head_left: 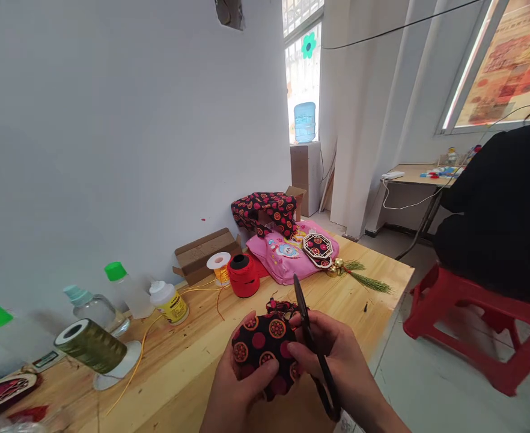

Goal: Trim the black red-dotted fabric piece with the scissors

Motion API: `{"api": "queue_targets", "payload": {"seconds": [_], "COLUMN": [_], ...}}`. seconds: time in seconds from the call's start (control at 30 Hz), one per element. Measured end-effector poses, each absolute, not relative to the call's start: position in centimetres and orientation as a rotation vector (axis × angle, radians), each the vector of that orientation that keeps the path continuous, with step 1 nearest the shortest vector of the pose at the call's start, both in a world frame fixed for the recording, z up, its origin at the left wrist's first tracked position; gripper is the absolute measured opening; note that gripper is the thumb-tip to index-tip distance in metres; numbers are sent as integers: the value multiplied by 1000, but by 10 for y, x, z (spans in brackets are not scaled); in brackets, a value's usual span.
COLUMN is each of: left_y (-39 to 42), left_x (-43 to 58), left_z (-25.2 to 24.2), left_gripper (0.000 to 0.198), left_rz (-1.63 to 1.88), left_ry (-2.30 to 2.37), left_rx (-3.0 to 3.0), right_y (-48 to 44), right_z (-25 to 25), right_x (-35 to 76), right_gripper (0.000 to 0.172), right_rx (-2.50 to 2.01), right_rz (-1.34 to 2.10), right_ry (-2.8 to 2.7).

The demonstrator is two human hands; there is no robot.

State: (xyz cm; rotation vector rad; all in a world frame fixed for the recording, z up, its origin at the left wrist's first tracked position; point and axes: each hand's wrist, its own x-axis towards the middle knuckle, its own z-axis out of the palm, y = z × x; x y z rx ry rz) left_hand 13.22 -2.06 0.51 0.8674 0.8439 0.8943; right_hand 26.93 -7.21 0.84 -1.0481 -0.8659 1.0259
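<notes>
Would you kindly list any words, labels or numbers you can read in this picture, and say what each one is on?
None can be read.
Yellow label on the small white bottle: print too small.
Poster in the window, upper right: blurred.
Pink bag: cartoon picture, no legible words.
White tag under the right hand: too small.

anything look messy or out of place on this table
A few things. The olive thread cone lies tipped on its side, not upright. Loose yellow cord trails across the wooden table. The wall has a broken hole near the top. The patterned pouch in both hands looks intact.
</notes>
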Motion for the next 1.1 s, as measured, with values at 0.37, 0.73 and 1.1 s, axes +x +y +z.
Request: {"api": "queue_targets", "payload": {"seconds": [0.37, 0.73, 1.1], "left_y": [-15, -13, -15], "left_x": [132, 127, 120], "left_z": [2, -2, 28], "left_gripper": [44, 24, 31], "left_rz": [758, 844, 743], "left_ry": [642, 774, 741], "left_rx": [744, 641, 347], "right_y": [-70, -58, -60], "right_z": [17, 30, 10], "right_x": [270, 260, 278], "right_gripper": [23, 19, 30], "right_rx": [-938, -885, -936], "right_rz": [1091, 1154, 1154], "right_ry": [-1020, -1068, -985]}}
